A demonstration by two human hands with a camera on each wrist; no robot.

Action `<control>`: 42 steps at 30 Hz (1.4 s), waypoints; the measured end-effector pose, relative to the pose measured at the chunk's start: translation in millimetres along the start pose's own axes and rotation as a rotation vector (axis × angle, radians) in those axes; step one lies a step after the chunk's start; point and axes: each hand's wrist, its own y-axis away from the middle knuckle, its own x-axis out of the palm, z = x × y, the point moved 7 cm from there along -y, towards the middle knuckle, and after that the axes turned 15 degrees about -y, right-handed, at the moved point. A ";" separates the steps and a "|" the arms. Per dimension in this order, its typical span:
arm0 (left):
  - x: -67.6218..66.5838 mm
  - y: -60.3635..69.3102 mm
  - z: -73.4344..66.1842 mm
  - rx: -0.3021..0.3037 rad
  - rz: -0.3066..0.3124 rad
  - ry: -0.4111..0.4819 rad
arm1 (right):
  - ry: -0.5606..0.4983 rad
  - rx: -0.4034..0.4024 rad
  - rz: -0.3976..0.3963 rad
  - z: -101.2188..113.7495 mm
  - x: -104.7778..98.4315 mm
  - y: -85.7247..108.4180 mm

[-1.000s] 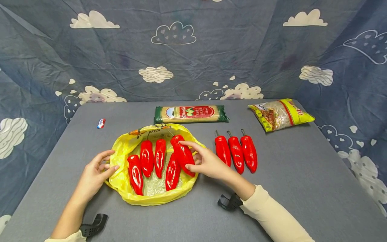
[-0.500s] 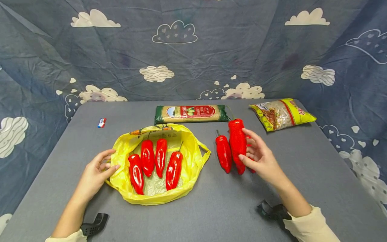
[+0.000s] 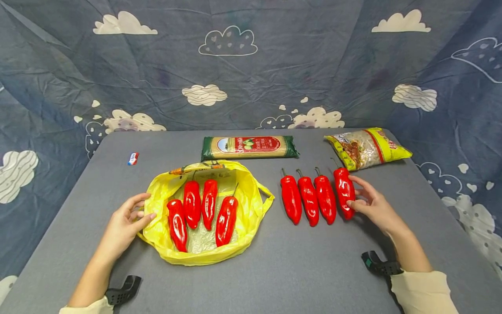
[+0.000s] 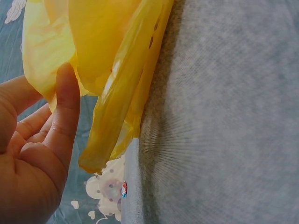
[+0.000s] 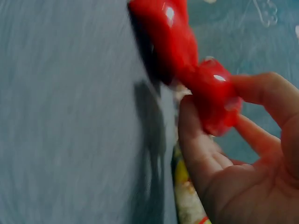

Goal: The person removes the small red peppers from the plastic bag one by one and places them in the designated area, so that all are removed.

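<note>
My right hand [image 3: 374,207] grips a red pepper [image 3: 345,192] by its sides, thumb opposite the fingers. In the right wrist view this held pepper [image 5: 217,95] is blurred and above the grey surface. Three more red peppers [image 3: 325,199] lie in a row just to its left, stems pointing away. On the left, my left hand [image 3: 124,226] pinches the rim of a yellow plastic bag [image 3: 255,218], which lies with its mouth wide. Several red peppers [image 3: 226,220] lie inside it. Up close, the bag's thin edge [image 4: 65,51] sits between the thumb and fingers.
A pack of spaghetti [image 3: 251,147] lies behind the bag. At the back right is a yellow food packet [image 3: 366,148], close behind the held pepper. A small red, white and blue wrapped item [image 3: 133,158] lies at the back left of the grey table [image 3: 251,288].
My right hand has carried a pepper out of the bag, over the row, to the row's right end. The bag's right handle has flopped outward. My left hand stays on the rim.
</note>
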 end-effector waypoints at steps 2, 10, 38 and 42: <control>-0.2 0.2 -0.3 0.000 0.000 -0.006 | 0.058 0.069 0.018 -8.1 -3.2 1.4; 0.2 1.4 -0.6 -0.002 0.005 -0.019 | 0.182 0.122 0.034 -16.3 -3.5 3.0; 0.5 0.0 -0.4 0.002 -0.001 -0.015 | 0.152 -0.300 -0.094 76.9 64.8 -0.3; 0.6 -0.3 0.5 0.003 -0.002 -0.017 | 0.051 -0.425 0.022 103.0 112.0 -2.0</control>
